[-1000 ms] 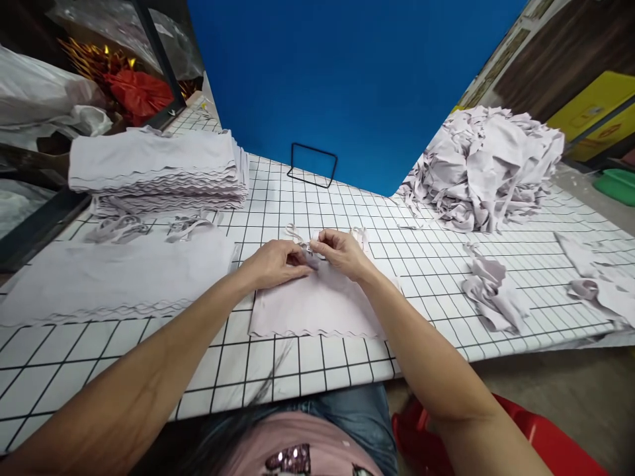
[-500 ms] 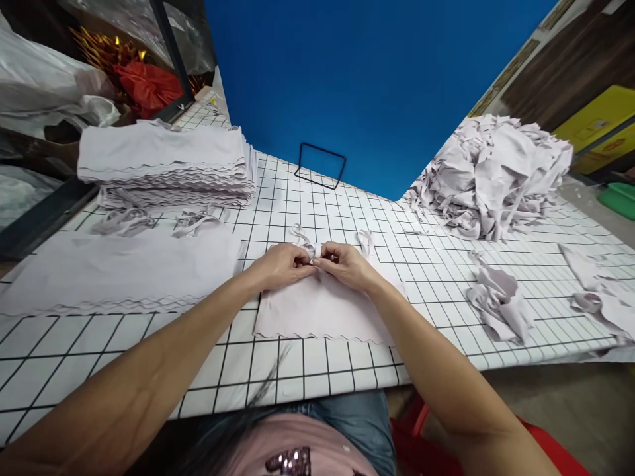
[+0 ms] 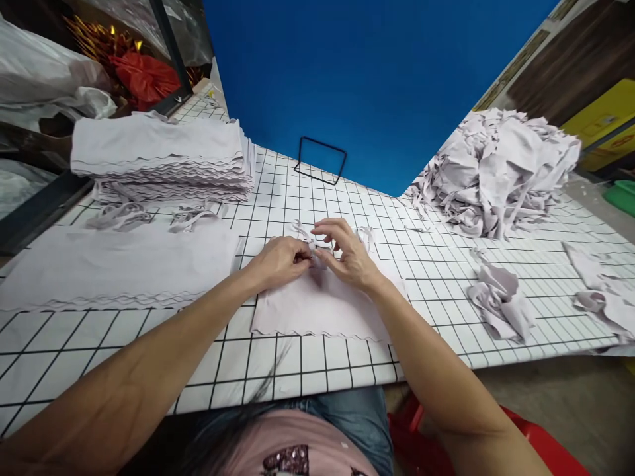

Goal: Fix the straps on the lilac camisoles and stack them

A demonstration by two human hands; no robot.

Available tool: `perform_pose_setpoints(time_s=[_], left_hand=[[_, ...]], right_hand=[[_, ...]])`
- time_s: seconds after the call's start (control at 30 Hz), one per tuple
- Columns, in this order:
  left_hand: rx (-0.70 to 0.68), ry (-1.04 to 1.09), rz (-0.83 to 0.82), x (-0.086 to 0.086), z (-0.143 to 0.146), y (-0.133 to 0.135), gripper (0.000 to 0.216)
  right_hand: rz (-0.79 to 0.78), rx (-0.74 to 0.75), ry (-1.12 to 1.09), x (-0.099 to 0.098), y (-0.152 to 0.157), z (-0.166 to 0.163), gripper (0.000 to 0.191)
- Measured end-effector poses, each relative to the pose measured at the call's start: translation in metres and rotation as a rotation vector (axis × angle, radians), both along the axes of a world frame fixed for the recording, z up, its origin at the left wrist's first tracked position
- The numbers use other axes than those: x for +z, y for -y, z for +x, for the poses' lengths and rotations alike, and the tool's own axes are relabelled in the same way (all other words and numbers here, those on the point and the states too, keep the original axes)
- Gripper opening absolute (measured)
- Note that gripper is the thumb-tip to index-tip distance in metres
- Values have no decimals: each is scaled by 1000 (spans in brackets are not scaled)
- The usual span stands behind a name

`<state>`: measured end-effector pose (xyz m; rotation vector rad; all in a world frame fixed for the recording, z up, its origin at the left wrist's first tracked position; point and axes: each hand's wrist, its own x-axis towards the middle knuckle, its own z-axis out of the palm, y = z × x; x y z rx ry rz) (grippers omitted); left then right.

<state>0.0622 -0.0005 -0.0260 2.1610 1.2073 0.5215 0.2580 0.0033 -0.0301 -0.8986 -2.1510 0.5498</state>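
A pale lilac garment piece with a scalloped lower edge lies flat on the white gridded table in front of me. My left hand is closed, pinching the garment's thin strap at its top edge. My right hand rests beside it on the cloth, with fingers partly spread and fingertips touching the same strap. A second strap lies just right of my right hand.
A tall stack of folded lilac pieces stands at the back left, with flat pieces in front of it. A heap of crumpled lilac cloth fills the back right; loose pieces lie nearer. A black wire stand is at the back.
My right hand has opened its fingers and lifted them slightly from the strap, while my left hand keeps its pinch. The view shifted a little.
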Motion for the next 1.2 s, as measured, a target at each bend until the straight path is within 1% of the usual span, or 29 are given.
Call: perform_pose_setpoints(time_s=[0.03,0.1,0.2,0.3,0.47,0.53,0.63,0.8,0.9,1.03,1.13,1.2], left_hand=[[-6,-27,20,1,0,1,18],[-9,-79,36,1,1,2,16],[-2,-107,25,2,1,3,18],[4,-98,22,5,2,4,20],[-14,-98,29,6,2,5,21],[-41,-91,28,6,2,4,21],[-59,-45,-5,5,1,3,23],[-55,9,-29,4,-3,-1,23],[-73,0,-23,2,-5,-3,25],[-99,11,-37,3,-5,-3,24],[-96,-13,-110,4,-5,-2,18],[-62,-51,-156,4,-4,0,17]], right_hand=[[24,53,46,1,1,-1,30],[14,117,159,3,3,-2,33],[-58,79,266,5,5,-2,31],[-103,39,293,6,7,0,31],[-93,7,350,7,6,2,15],[-81,2,339,6,5,3,12],[-102,47,268,4,3,4,10],[-278,92,177,3,2,4,10],[-253,93,170,4,2,6,10],[-201,95,215,8,4,9,10],[-188,98,269,12,5,10,10],[-197,89,285,12,6,10,11]])
